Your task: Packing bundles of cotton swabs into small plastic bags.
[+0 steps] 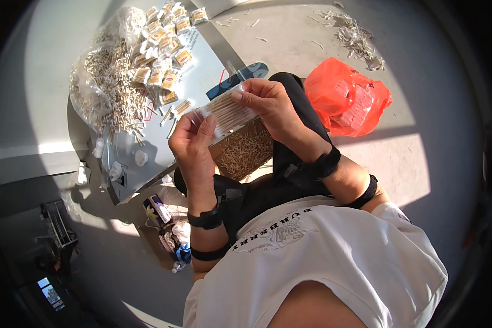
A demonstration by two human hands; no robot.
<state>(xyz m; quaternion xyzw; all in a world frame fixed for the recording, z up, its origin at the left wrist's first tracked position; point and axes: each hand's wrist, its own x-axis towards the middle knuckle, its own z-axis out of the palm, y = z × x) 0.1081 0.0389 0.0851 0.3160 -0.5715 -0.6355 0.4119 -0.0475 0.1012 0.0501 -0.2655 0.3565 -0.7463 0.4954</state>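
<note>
In the head view, a clear packet (232,113) of swabs, the sticks lying side by side, is held up near the right edge of the grey tabletop (161,143). The left hand (194,150) grips the packet's left end, thumb on top and fingers beneath; the right hand (273,106) pinches its upper right end the same way, so both hands' fingers are closed on it. Left of the packet, a few loose sticks (180,108) lie close by, and farther left a big heap of swabs (117,90) spills from a clear bag (82,85). Up and left of the packet are many filled packs (167,54) with yellow labels. Below the packet and partly hidden by it is a brown box (216,155) full of sticks. To the packet's right, a red bag (347,101) sits on the floor (290,33); scattered pale pieces (361,41) lie beyond, up and right of the packet.
</note>
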